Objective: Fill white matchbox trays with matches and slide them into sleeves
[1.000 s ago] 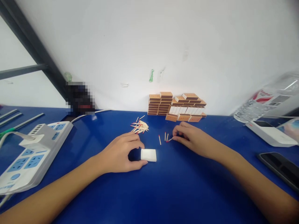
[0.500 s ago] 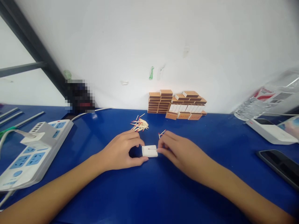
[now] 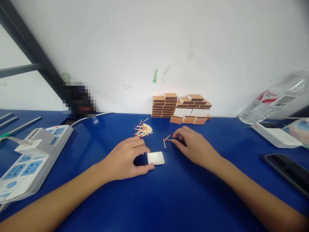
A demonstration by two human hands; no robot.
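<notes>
A small white tray [image 3: 155, 158] lies on the blue table. My left hand [image 3: 130, 158] grips its left end between thumb and fingers. Up and to the right of it, my right hand [image 3: 190, 143] pinches the right end of a matchstick [image 3: 168, 140]. Two more loose matches [image 3: 164, 143] lie beside that one, at its left. A heap of red-tipped matches [image 3: 144, 129] sits beyond my left hand. Farther back, stacked matchboxes [image 3: 164, 106] stand against the wall, with white-sided ones among those at the right.
On the left lies a power strip [image 3: 36, 161] with a charger plugged in, near some metal rods [image 3: 24, 125]. At the right are a plastic bottle [image 3: 267, 101], a white device [image 3: 276, 133] and a phone [image 3: 287, 170]. A white wall [image 3: 120, 48] rises behind.
My right hand has moved up and right, from the tray's right edge to the loose matches. The dark-tipped stick seen over the tray no longer shows there. My left hand keeps its grip.
</notes>
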